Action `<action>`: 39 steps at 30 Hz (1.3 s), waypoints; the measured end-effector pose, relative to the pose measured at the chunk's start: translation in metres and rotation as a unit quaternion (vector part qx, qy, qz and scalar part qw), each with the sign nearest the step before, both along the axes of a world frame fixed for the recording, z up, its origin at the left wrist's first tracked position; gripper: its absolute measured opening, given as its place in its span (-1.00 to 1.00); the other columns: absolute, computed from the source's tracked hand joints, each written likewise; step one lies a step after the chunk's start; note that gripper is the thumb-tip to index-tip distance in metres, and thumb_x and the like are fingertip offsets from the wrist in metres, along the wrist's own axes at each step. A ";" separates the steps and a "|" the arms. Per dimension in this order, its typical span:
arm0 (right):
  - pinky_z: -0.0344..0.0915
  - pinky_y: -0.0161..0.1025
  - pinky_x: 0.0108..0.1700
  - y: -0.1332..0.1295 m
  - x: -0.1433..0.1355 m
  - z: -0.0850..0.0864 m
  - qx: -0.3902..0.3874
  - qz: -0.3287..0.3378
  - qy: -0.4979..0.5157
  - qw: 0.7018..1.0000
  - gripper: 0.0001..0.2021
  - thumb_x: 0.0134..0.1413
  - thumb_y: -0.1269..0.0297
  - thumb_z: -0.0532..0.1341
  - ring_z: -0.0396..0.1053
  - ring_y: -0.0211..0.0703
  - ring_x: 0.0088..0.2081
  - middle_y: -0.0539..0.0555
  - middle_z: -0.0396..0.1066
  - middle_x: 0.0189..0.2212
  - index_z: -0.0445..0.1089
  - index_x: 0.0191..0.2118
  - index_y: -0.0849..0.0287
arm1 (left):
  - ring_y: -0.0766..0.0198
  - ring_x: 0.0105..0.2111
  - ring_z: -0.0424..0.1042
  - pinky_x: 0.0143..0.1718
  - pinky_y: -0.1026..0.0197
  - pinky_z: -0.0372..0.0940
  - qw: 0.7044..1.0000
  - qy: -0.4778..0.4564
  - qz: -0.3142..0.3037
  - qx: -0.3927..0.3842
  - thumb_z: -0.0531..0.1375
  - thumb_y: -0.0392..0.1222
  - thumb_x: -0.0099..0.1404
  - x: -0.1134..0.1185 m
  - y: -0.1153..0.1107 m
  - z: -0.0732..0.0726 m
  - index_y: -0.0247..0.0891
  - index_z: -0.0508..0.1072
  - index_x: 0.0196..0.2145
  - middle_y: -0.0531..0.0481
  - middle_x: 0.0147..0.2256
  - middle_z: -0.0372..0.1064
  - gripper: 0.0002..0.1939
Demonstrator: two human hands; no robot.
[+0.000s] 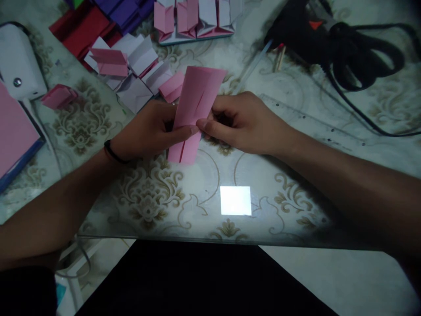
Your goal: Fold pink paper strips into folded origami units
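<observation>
A folded strip of pink paper [200,90] is held up between my two hands, above the near half of the table. My left hand [154,127] grips its left edge, thumb lying across the front and the other fingers behind it. From the right, my right hand [243,123] pinches the strip at mid-height, its thumb tip meeting the left thumb at a crease. Slit-like fold lines run along the paper. Just beyond my left hand stand folded white and pink paper pieces [141,57], and a small folded pink piece [58,96] lies farther left.
Purple [126,13] and red folded paper [80,28] lie at the back left, near another pink-and-white paper row [187,19]. A black glue gun [296,30] with coiled cord and a clear ruler [309,116] are right. A white device [21,61] and pink sheets [15,127] sit left.
</observation>
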State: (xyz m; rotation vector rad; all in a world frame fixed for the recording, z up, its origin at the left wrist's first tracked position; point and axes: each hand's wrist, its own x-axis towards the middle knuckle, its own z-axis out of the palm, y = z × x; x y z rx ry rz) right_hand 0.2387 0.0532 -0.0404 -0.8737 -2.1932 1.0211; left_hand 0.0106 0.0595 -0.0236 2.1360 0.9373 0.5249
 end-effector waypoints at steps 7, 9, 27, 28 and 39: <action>0.08 -0.33 -0.49 0.000 0.000 0.002 0.003 0.003 0.000 1.000 -0.73 0.35 0.16 0.19 0.11 -0.32 -0.52 -0.09 0.21 -0.58 0.33 -0.37 0.19 | 0.45 -0.55 0.00 -0.53 0.32 0.00 1.000 0.002 -0.005 -0.009 0.26 -0.03 0.34 0.000 0.001 0.000 -0.26 0.20 -0.57 0.17 -0.64 -0.01 -0.56; 0.08 -0.33 -0.48 0.000 0.000 0.001 -0.002 0.005 0.006 1.000 -0.71 0.34 0.12 0.19 0.11 -0.32 -0.52 -0.09 0.20 -0.58 0.32 -0.37 0.18 | 0.49 -0.53 -0.04 -0.50 0.34 -0.02 1.000 0.010 -0.010 0.005 0.23 -0.03 0.37 0.000 0.000 0.000 -0.28 0.19 -0.57 0.20 -0.62 -0.03 -0.55; 0.02 -0.39 -0.46 0.006 -0.007 -0.004 0.005 0.027 0.039 0.999 -0.71 0.33 0.17 0.15 0.04 -0.37 -0.55 -0.13 0.10 -0.59 0.26 -0.41 0.21 | 0.38 -0.56 0.07 -0.52 0.27 -0.05 0.998 0.061 0.012 -0.009 0.14 -0.02 0.36 -0.003 -0.003 0.004 -0.30 0.29 -0.55 0.13 -0.60 0.04 -0.61; 0.01 -0.39 -0.46 0.007 -0.007 -0.004 0.006 0.026 0.040 0.999 -0.71 0.33 0.19 0.15 0.04 -0.37 -0.55 -0.13 0.09 -0.59 0.25 -0.42 0.21 | 0.38 -0.55 0.07 -0.52 0.27 -0.04 0.998 0.060 0.011 -0.012 0.14 -0.02 0.36 -0.003 -0.003 0.004 -0.30 0.30 -0.54 0.12 -0.60 0.04 -0.61; 0.00 -0.39 -0.45 0.007 -0.008 -0.003 0.013 0.022 0.051 0.998 -0.69 0.33 0.20 0.12 0.04 -0.37 -0.55 -0.13 0.08 -0.60 0.16 -0.46 0.18 | 0.39 -0.54 0.01 -0.54 0.30 -0.09 0.996 0.035 0.034 -0.072 0.16 0.03 0.36 -0.006 -0.003 0.003 -0.30 0.27 -0.55 0.12 -0.58 -0.01 -0.57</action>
